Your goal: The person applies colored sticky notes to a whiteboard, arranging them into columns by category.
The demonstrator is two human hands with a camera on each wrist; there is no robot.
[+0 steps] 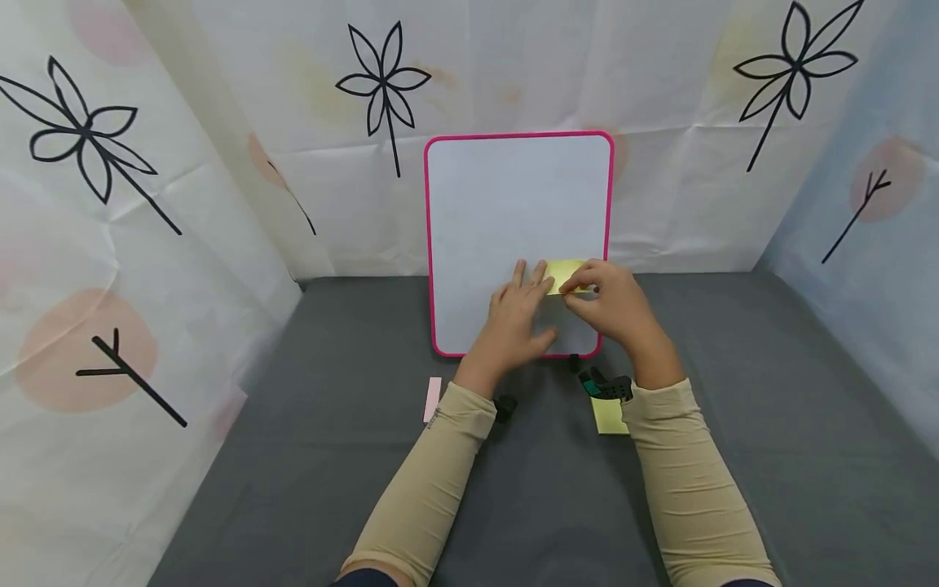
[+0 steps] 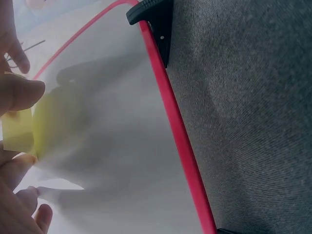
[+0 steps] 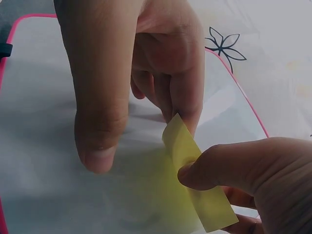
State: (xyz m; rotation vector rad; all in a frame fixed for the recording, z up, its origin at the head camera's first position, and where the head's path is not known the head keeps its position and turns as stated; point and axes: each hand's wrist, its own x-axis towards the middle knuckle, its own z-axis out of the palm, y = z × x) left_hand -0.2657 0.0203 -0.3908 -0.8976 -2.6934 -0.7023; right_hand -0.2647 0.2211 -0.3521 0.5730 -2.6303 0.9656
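Observation:
A yellow sticky note (image 1: pixel 563 272) sits against the lower right part of a pink-framed whiteboard (image 1: pixel 506 204). My right hand (image 1: pixel 619 306) pinches the note between thumb and fingers; in the right wrist view its thumb (image 3: pixel 207 170) lies across the note (image 3: pixel 183 139), which bends away from the board. My left hand (image 1: pixel 513 322) is spread over the board with fingers extended, fingertips right at the note's left edge. In the left wrist view the lifted note (image 2: pixel 18 131) shows beside the left fingers (image 2: pixel 17 168), partly hidden behind the right thumb.
Black clips (image 2: pixel 153 14) hold the board's lower edge on the grey cloth surface (image 1: pixel 352 456). A yellow pad of notes (image 1: pixel 609 417) lies by the right forearm, partly covered. Near the left forearm is a pink strip (image 1: pixel 432 399). Printed white curtains (image 1: pixel 513 73) stand behind.

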